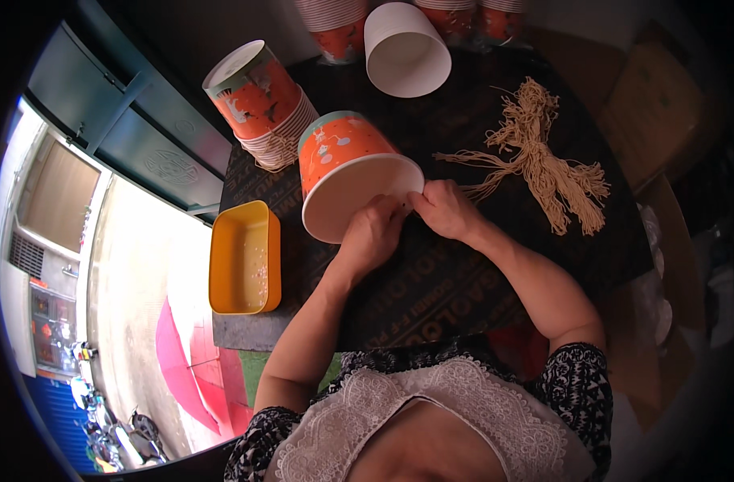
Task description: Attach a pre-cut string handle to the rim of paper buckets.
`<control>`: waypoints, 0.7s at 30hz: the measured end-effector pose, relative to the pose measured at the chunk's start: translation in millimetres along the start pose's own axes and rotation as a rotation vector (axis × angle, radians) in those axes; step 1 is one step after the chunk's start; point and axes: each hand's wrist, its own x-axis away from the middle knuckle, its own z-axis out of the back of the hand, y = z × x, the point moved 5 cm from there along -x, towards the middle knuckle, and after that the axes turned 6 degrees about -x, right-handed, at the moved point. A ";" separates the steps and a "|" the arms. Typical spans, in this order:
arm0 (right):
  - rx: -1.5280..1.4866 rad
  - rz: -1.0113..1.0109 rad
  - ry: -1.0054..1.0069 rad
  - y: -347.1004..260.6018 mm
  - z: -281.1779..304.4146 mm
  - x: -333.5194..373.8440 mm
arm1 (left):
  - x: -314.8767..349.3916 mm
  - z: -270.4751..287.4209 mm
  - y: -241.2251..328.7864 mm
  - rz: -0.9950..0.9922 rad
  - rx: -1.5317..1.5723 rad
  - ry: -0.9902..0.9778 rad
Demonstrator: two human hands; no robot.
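An orange paper bucket with a green band and white inside lies tilted on the table, its mouth turned toward me. My left hand is closed over the lower right of its rim, fingertips against the inner wall. At the rim's right side my right hand makes a pinch from outside, close to the left fingertips. Whatever lies between the right fingers is too small to make out. Just right of that hand spreads a bundle of beige cords, some strands trailing behind the fingers.
Left of the bucket stand a yellow plastic tub with small pale bits inside and a stack of orange buckets. A white bucket lies at the back beside more stacked buckets. Cardboard is at the right, a metal door at the left.
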 end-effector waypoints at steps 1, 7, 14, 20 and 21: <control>0.020 0.008 0.023 -0.1 0.8 -0.1 | -0.9 -1.2 -2.1 0.001 0.009 0.016; 0.195 0.077 0.007 -17.7 8.2 11.2 | -11.5 -1.5 -23.0 0.154 0.031 0.074; 0.209 0.228 0.003 -17.4 5.6 12.1 | -15.6 -7.7 -29.7 0.236 -0.005 0.108; 0.366 0.309 -0.174 -17.7 -0.9 12.6 | -16.4 -9.2 -22.8 0.275 -0.122 0.098; 0.346 0.301 -0.122 -17.3 -0.1 13.4 | -16.5 -8.3 -22.2 0.274 -0.122 0.099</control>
